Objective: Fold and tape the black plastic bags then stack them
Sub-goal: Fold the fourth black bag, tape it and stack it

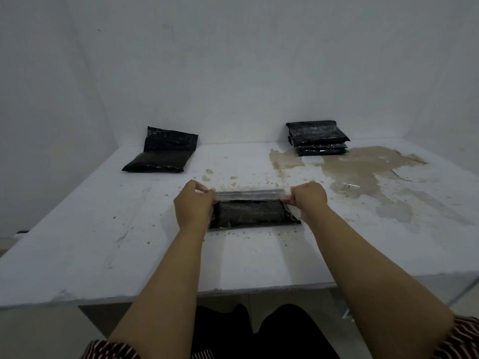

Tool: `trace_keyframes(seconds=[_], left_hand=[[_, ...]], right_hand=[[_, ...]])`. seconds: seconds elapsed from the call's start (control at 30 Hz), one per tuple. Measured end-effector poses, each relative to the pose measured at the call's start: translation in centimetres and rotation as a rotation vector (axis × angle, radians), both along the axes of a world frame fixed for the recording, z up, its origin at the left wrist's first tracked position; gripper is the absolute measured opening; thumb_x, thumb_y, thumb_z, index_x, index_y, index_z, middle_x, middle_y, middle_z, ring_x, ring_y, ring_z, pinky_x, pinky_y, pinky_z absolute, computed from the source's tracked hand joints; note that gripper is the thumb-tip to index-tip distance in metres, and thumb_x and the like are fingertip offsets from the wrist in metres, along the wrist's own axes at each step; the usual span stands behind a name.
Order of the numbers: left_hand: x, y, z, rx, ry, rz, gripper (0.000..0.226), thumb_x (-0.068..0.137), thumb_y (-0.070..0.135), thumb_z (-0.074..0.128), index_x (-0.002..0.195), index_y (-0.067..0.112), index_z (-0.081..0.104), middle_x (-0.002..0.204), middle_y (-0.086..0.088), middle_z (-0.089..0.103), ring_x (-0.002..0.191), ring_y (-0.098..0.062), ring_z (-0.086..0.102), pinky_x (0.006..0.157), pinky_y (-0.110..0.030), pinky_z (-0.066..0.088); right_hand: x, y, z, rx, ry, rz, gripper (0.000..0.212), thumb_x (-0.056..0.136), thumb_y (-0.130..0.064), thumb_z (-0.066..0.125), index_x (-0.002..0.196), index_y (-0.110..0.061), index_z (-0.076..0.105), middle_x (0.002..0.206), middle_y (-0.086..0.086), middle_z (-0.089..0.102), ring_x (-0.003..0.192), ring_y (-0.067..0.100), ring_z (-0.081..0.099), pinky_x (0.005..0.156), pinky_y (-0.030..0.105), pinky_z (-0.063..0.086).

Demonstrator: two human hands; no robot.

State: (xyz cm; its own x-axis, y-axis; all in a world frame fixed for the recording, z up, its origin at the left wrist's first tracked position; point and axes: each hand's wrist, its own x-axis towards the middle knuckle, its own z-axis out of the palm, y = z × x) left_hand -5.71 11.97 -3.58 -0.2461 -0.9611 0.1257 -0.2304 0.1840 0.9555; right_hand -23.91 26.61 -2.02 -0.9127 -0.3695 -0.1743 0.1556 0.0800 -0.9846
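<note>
**Clear tape held taut over a folded black bag**

A folded black bag lies flat on the white table, just below the middle of the frame. Both forearms reach up from the bottom edge toward it.

The left hand sits at the bag's left end, its fingers curled and pinching one end of a strip of clear tape. The right hand is at the bag's right end, fingers curled likewise and pinching the other end. The tape runs straight between the two hands, along the bag's far edge. Whether it already touches the plastic or hangs just above it is hard to judge, since the strip is see-through and the picture is soft there.

In the upper left of the frame, near the wall, lies a loose bag, its far half propped up against the wall and its near half flat on the table. In the upper right stands a stack of folded bags, neat and squared, well apart from the hands. A brown stain with flaked paint spreads over the table's right side, from beneath the stack toward the middle. Striped sleeves show at the bottom corners.
</note>
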Motion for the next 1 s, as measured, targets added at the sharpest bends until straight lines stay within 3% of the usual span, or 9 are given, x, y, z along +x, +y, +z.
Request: trace_keyframes(seconds=[0.1,0.17,0.27,0.57,0.8,1.0], left_hand=[[0.1,0.7,0.3,-0.040,-0.039,0.026,0.013,0.082,0.022,0.069,0.081,0.018,0.057,0.078,-0.001,0.069,0.067,-0.018,0.067,0.061,-0.032,0.056],[0.2,1.3,0.5,-0.070,-0.069,0.046,0.011,0.082,0.019,0.068,0.084,0.015,0.057,0.075,-0.002,0.067,0.059,-0.016,0.061,0.051,-0.025,0.044],[0.3,1.9,0.7,-0.101,-0.098,0.056,0.011,0.080,0.018,0.066,0.087,0.015,0.058,0.071,-0.003,0.065,0.052,-0.014,0.052,0.046,-0.023,0.036],[0.5,2.0,-0.3,-0.162,-0.045,0.049,0.009,0.091,0.019,0.060,0.086,0.014,0.055,0.066,0.004,0.066,0.059,-0.019,0.059,0.050,-0.026,0.044],[0.2,2.0,-0.2,-0.180,-0.119,0.090,0.008,0.086,0.018,0.063,0.081,0.015,0.057,0.068,-0.001,0.063,0.063,-0.022,0.061,0.054,-0.036,0.051],[0.1,2.2,-0.2,-0.238,-0.178,0.104,0.008,0.087,0.019,0.063,0.084,0.014,0.058,0.069,0.000,0.060,0.064,-0.022,0.060,0.056,-0.037,0.051]], right_hand=[[0.2,0.2,0.2,-0.012,0.008,0.020,0.016,0.088,0.005,0.054,0.079,-0.009,0.052,0.080,0.012,0.060,0.065,0.022,0.064,0.063,0.032,0.061],[0.1,0.3,0.3,-0.012,0.005,0.017,0.017,0.087,0.005,0.054,0.079,-0.009,0.052,0.079,0.012,0.059,0.065,0.022,0.063,0.059,0.027,0.059],[-0.1,0.4,0.2,-0.014,-0.002,0.034,0.018,0.086,0.006,0.054,0.077,-0.009,0.051,0.079,0.011,0.059,0.065,0.020,0.062,0.059,0.025,0.057],[-0.1,0.4,-0.3,-0.031,0.017,0.018,0.017,0.085,0.007,0.054,0.075,-0.007,0.052,0.078,0.011,0.059,0.065,0.020,0.062,0.059,0.026,0.058],[0.1,0.4,-0.6,0.032,0.057,-0.014,0.017,0.083,0.004,0.057,0.073,-0.009,0.055,0.075,0.010,0.062,0.065,0.021,0.063,0.069,0.034,0.061],[0.6,0.7,-0.5,0.057,0.066,-0.043,0.016,0.083,0.003,0.058,0.072,-0.009,0.056,0.071,0.008,0.062,0.060,0.018,0.062,0.063,0.027,0.059]])
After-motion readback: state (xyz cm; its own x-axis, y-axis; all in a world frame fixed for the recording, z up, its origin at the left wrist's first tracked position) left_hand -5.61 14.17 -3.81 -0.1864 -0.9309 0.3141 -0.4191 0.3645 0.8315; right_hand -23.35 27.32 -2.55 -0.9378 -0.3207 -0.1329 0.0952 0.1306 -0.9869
